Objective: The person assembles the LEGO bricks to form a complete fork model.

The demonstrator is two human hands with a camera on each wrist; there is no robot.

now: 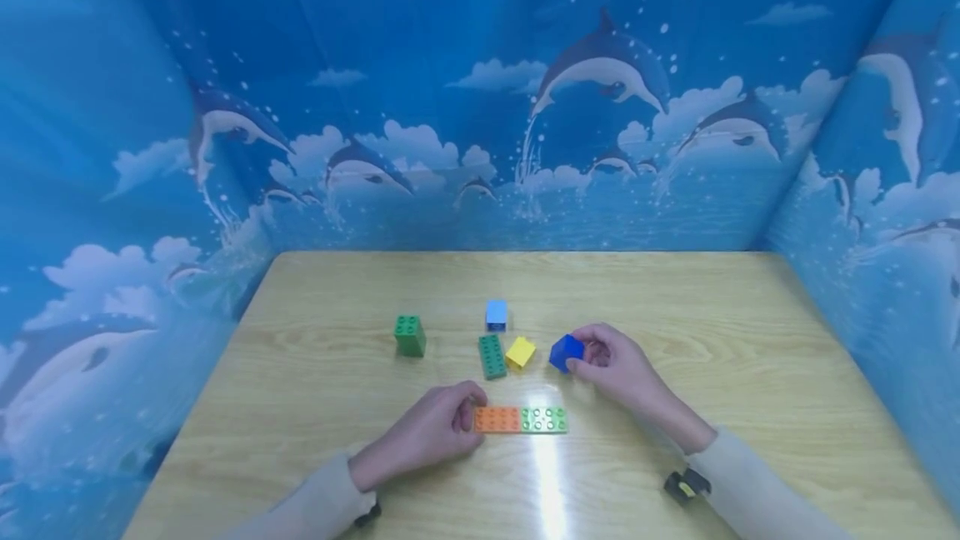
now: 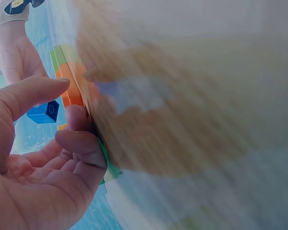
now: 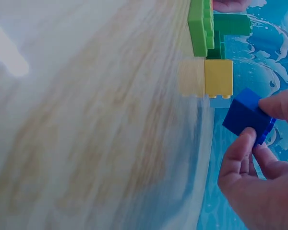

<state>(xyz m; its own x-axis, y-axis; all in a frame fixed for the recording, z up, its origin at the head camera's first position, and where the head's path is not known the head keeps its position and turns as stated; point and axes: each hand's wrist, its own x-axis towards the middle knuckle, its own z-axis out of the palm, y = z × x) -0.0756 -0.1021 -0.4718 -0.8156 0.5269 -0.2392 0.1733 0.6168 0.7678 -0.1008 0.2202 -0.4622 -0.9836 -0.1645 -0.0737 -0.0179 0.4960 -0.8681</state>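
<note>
Right hand (image 1: pixel 622 365): thumb and fingertips pinch a dark blue plastic brick (image 1: pixel 564 353) by its sides, a fingertip hold that seems chosen to leave most faces uncovered.
Dark blue brick: held off the table, right of the yellow brick, turned sideways; its hollow underside faces leftward and its studs point back toward the palm.
Left hand (image 1: pixel 435 423): thumb and curled fingers sit about the left end of a flat orange studded plastic brick (image 1: pixel 497 419), perhaps to steady it; whether they truly grip it cannot be told.
Flat pair: the orange brick touches a flat light green studded plastic brick (image 1: pixel 544 420) end to end, studs up, in a straight row.
Beyond the row: a flat dark green studded plastic brick (image 1: pixel 492 357) lies lengthwise away from the person, just beside a yellow plastic brick (image 1: pixel 520 352) resting on its side.
Farther out: a light blue plastic brick (image 1: pixel 497 315), smooth face up, and a tall green plastic block (image 1: pixel 410 336), upright on the wood-grain table (image 1: pixel 337 298).
</note>
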